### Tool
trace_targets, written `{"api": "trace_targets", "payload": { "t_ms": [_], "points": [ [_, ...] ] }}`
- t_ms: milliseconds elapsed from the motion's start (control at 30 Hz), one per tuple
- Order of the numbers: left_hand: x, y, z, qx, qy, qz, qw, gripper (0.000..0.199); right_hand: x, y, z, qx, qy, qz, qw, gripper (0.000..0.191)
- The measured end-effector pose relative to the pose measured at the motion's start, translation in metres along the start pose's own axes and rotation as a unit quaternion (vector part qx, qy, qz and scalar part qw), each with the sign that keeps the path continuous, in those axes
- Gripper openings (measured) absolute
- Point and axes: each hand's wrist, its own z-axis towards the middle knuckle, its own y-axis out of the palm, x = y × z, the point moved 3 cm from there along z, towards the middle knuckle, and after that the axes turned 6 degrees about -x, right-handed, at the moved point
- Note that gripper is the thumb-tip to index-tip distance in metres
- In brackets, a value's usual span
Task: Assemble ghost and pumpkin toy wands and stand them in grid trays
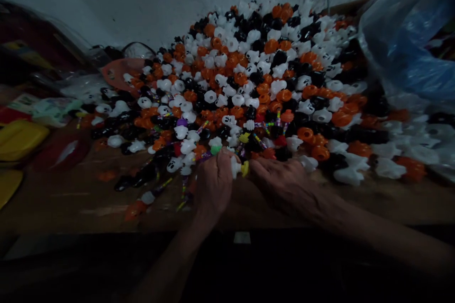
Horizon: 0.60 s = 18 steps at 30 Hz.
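My left hand [215,180] is closed, thumb and fingers pinching a small white plastic piece [235,168] whose end sticks out to the right. Against that end sits a yellow plastic piece [245,168]. My right hand [279,180] is curled shut at the yellow piece's other side; its fingertips are partly hidden. Just above my left hand lies a light green piece [215,149]. Around both hands are patterned tubes [261,141] with colourful bits, and a yellow star-like piece [244,138].
A large heap of white ghost heads, orange pumpkins and black pieces [227,80] rises toward the wall. An orange basket [122,73] stands at left, yellow containers [21,139] farther left. A clear plastic bag [401,42] hangs at right. The brown tabletop's front edge [88,227] runs below.
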Motion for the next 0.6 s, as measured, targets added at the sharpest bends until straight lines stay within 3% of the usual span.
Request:
{"api": "trace_targets", "payload": {
  "t_ms": [100,233,400,500,600],
  "points": [
    [0.005,-0.004,0.002,0.025,0.029,-0.003,0.999,0.047,0.002,-0.002,-0.002,0.010,0.014,0.017,1.000,0.016],
    [0.003,-0.005,0.003,0.004,0.029,0.005,1.000,0.047,0.007,0.002,-0.007,0.006,0.037,0.071,0.997,0.006],
    [-0.012,0.000,0.005,-0.032,-0.005,-0.037,0.999,0.047,0.008,-0.004,-0.014,0.057,0.071,0.147,0.985,0.017],
    [-0.015,0.006,0.003,-0.056,0.017,-0.034,0.998,0.043,0.004,-0.010,-0.013,0.033,0.064,0.217,0.973,0.020],
    [-0.015,0.011,-0.001,-0.078,-0.010,-0.062,0.995,0.045,0.003,-0.012,-0.011,-0.009,0.056,0.275,0.960,0.021]
  ]
}}
